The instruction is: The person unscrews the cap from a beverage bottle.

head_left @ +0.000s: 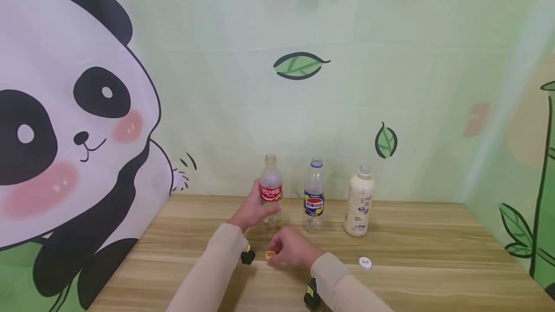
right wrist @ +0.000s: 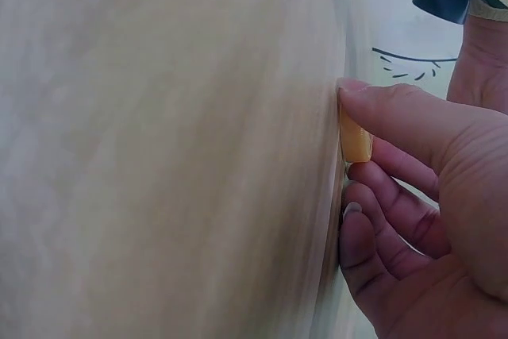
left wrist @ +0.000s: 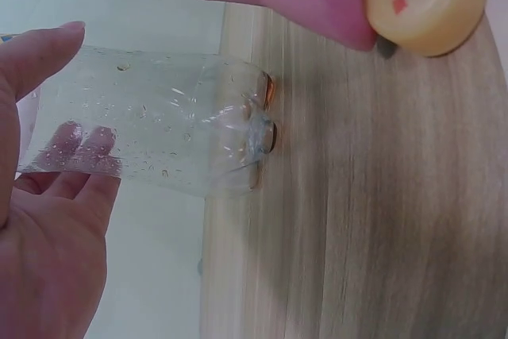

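Note:
My left hand [head_left: 257,210] grips a clear plastic cola bottle [head_left: 270,177] with a red label and an open neck. In the left wrist view, thumb and fingers wrap the upper part of the bottle [left wrist: 159,121], its base at the table. My right hand [head_left: 294,246] pinches a yellow-orange bottle cap [head_left: 270,255] at the tabletop, nearer me than the bottle. Red print shows on the cap [left wrist: 429,5] in the left wrist view. Seen from the right wrist, the thumb lies over the cap [right wrist: 357,139], with fingers curled by its other side.
Right of the cola bottle stands a clear Pepsi bottle [head_left: 314,201] with a blue label, uncapped. Farther right is a cream-coloured bottle [head_left: 359,201], also uncapped. A white cap [head_left: 365,263] lies on the wooden table [head_left: 416,254]. Behind hangs a printed panda backdrop [head_left: 225,110].

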`<state>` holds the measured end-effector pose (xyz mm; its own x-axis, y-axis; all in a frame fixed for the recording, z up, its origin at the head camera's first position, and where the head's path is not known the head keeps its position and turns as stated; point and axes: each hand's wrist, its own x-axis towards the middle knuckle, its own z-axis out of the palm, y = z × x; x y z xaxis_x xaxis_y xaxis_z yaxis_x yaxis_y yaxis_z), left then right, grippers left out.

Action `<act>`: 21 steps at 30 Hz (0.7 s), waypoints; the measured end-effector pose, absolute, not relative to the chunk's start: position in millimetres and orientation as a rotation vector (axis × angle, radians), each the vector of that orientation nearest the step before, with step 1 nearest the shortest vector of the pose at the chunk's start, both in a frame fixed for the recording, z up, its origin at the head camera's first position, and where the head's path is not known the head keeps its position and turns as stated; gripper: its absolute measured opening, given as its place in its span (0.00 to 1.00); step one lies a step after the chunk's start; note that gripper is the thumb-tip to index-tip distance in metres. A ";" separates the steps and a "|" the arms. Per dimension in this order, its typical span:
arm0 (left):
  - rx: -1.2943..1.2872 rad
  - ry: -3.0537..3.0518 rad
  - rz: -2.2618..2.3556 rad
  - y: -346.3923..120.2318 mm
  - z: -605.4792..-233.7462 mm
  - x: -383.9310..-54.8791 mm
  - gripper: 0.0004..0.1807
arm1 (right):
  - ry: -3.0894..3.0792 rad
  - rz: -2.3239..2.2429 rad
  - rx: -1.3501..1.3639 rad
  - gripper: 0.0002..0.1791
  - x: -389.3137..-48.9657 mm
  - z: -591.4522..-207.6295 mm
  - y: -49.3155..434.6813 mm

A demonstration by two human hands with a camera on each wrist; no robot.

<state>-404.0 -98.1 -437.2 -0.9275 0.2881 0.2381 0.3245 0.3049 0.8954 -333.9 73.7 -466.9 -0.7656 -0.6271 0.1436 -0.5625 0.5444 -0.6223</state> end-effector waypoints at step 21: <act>-0.571 -2.570 -1.607 -109.8 -433.4 -403.2 0.59 | 2.655 -1.070 -0.922 0.20 -337.9 -451.1 91.6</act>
